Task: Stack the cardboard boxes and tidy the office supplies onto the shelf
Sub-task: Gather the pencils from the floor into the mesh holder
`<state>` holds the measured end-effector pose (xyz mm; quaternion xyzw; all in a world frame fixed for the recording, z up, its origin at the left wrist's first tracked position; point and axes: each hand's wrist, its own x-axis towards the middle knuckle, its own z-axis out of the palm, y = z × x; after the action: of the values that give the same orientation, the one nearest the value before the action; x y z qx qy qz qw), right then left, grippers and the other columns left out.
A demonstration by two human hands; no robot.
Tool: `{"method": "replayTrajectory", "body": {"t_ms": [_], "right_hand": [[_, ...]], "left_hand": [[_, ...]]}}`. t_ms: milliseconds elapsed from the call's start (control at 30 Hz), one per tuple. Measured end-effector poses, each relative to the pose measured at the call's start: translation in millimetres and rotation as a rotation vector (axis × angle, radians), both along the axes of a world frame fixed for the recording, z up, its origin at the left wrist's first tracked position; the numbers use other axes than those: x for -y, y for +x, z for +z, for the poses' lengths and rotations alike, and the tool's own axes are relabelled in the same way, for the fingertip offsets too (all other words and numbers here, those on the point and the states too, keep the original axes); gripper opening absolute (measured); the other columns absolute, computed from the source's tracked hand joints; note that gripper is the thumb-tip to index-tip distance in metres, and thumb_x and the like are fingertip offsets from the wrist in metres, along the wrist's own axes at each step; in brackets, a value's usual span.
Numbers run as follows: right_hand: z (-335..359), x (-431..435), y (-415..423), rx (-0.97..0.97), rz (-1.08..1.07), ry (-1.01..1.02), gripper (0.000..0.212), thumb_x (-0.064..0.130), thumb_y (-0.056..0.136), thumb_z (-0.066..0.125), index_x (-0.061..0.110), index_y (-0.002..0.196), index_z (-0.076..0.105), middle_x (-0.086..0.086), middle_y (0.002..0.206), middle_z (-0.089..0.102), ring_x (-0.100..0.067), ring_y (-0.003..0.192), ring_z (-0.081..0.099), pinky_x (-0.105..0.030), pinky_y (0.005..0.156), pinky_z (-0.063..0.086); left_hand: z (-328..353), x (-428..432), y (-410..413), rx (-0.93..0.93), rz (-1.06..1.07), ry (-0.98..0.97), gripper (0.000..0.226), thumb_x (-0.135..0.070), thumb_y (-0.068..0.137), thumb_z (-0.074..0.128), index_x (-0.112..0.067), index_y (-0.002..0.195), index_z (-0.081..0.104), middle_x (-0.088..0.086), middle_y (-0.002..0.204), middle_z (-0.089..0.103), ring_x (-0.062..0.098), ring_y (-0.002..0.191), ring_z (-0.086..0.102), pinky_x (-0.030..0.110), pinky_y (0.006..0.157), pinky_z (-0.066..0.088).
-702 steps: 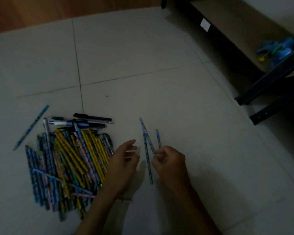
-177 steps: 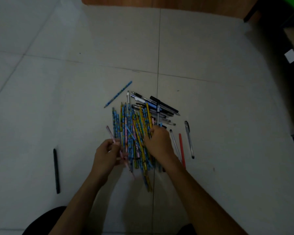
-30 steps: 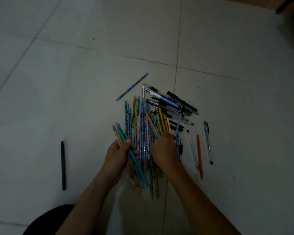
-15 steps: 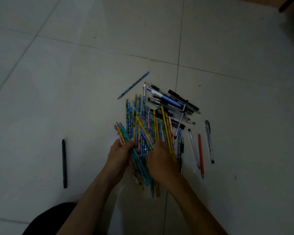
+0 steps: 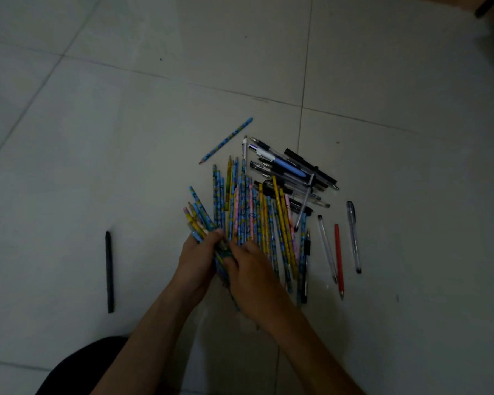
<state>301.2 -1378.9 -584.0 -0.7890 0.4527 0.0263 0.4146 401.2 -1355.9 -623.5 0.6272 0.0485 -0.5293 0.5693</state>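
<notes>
Our left hand grips the pencil bundle, our right hand curls its fingers round it too, just beside the pencil pile on the floor tiles.

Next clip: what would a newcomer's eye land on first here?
The fan of patterned pencils mid-floor draws the eye, with the left hand gripping a bunch at its near end and the right hand meeting it there. Dark pens lie heaped at the fan's far right, a red pen further right, and a lone black pen well apart on the left.
</notes>
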Motion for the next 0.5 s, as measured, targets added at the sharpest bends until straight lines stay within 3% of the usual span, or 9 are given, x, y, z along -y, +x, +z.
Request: {"method": "replayTrajectory", "body": {"t_ms": [100, 200, 367, 500], "right_hand": [[-1.8, -0.4, -1.7, 0.061, -0.058, -0.062, 0.039, 0.024, 0.1, 0.043, 0.015, 0.138, 0.047, -0.005, 0.107, 0.044, -0.016, 0.095, 0.045, -0.019, 0.077, 0.032], [-2.9, -2.1, -2.1, 0.13, -0.104, -0.141, 0.025, 0.022, 0.094, 0.055, 0.009, 0.112, 0.068, 0.001, 0.088, 0.04, -0.011, 0.081, 0.041, -0.013, 0.064, 0.028], [-8.8, -4.3, -1.6, 0.188, -0.137, -0.176, 0.022, 0.027, 0.092, 0.057, 0.014, 0.103, 0.071, 0.004, 0.083, 0.046, -0.013, 0.08, 0.05, -0.021, 0.068, 0.034], [-9.4, -7.0, -5.2, 0.28, -0.466, -0.066, 0.019, 0.025, 0.097, 0.049, 0.021, 0.09, 0.067, 0.005, 0.087, 0.056, -0.004, 0.079, 0.054, -0.019, 0.069, 0.046]], "left_hand": [[2.2, 0.8, 1.0, -0.017, 0.038, -0.022, 0.008, -0.004, 0.092, 0.05, -0.004, 0.096, 0.056, 0.021, 0.093, 0.06, 0.031, 0.086, 0.061, 0.047, 0.087, 0.049], [4.7, 1.7, -0.1, -0.015, 0.076, -0.065, 0.013, 0.0, 0.092, 0.047, -0.011, 0.09, 0.054, 0.012, 0.075, 0.056, 0.02, 0.067, 0.056, 0.038, 0.073, 0.048], [5.8, 3.6, -0.3, -0.023, 0.131, -0.107, 0.029, 0.002, 0.095, 0.043, -0.012, 0.12, 0.044, 0.007, 0.077, 0.052, 0.014, 0.066, 0.054, 0.03, 0.067, 0.049], [7.1, 6.4, 7.1, -0.038, 0.252, -0.15, 0.026, 0.0, 0.094, 0.043, -0.015, 0.115, 0.047, 0.005, 0.076, 0.049, 0.011, 0.062, 0.056, 0.027, 0.063, 0.053]]}}
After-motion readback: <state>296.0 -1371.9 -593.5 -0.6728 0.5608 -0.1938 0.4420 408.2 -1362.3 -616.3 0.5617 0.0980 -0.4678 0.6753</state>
